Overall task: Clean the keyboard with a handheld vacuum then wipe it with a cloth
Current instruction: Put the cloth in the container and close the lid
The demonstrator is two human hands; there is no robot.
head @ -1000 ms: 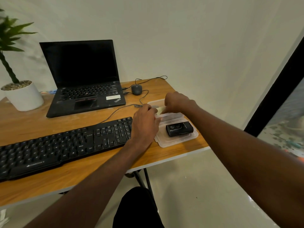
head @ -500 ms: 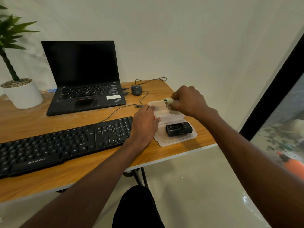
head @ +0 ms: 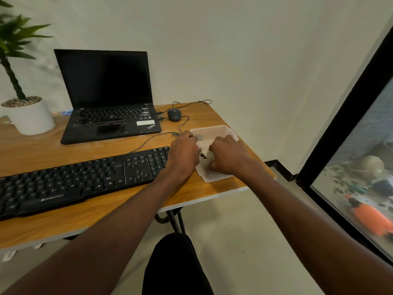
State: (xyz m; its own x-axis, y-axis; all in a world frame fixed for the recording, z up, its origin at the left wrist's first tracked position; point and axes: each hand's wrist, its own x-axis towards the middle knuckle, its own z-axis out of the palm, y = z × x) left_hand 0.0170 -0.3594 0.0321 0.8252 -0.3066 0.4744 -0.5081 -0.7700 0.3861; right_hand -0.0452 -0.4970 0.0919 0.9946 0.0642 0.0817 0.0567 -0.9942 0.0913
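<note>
A: Nearest us, both forearms reach out over the wooden desk (head: pixel 89 218). Left of the left hand (head: pixel 183 155) lies the black Zebronics keyboard (head: pixel 80 182), long, full-size, number pad at the end touching that hand, its cable running away toward the far side.

B: And the hands?

A: The left hand lies knuckles up, fingers curled down at the rim of the clear plastic container (head: pixel 214 133); whether it grips anything, I can't tell. The right hand (head: pixel 228 156) sits just beside it over the container's near tray, fingers curled, pinching a small pale cloth (head: pixel 207 154) between the two hands.

B: Beyond them?

A: A black mouse (head: pixel 174 114), and further left an open ThinkPad laptop (head: pixel 106 99), screen dark. Far left, a white plant pot (head: pixel 29 117).
</note>
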